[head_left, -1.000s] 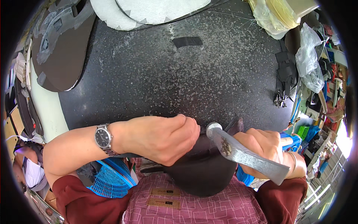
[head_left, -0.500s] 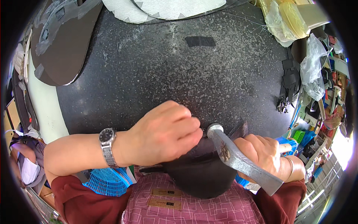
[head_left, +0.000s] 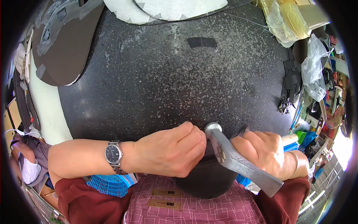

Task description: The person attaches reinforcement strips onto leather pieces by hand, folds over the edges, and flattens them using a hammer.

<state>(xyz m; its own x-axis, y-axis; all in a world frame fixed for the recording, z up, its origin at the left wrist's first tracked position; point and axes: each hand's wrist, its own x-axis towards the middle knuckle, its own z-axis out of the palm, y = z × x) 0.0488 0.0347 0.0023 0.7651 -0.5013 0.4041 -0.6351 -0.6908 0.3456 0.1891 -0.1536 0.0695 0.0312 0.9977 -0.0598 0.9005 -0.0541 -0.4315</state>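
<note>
My left hand (head_left: 171, 149), with a watch (head_left: 113, 153) on its wrist, is closed over the left part of a smooth black piece (head_left: 205, 183) at the table's near edge. Its fingertips are turned under, so what they hold is hidden. On the other side my right hand (head_left: 263, 153) is closed around the hammer (head_left: 238, 160). The hammer's grey metal head slants across in front of that hand, its round face beside my left knuckles. Part of the pale handle shows behind the right hand. A dark edge of material sticks up by the right fingers.
White rounded pieces (head_left: 179, 9) lie at the far edge of the dark, speckled table (head_left: 149, 74). A small black strip (head_left: 201, 42) rests nearer. Large brown sheets (head_left: 61, 56) are at left; black scraps (head_left: 291, 80) and plastic bags (head_left: 313, 67) at right. Blue baskets (head_left: 110, 184) stand below.
My left hand has come down toward my body, over the black piece, and the wrist has turned so the watch dial faces up. The hammer and right hand have barely moved.
</note>
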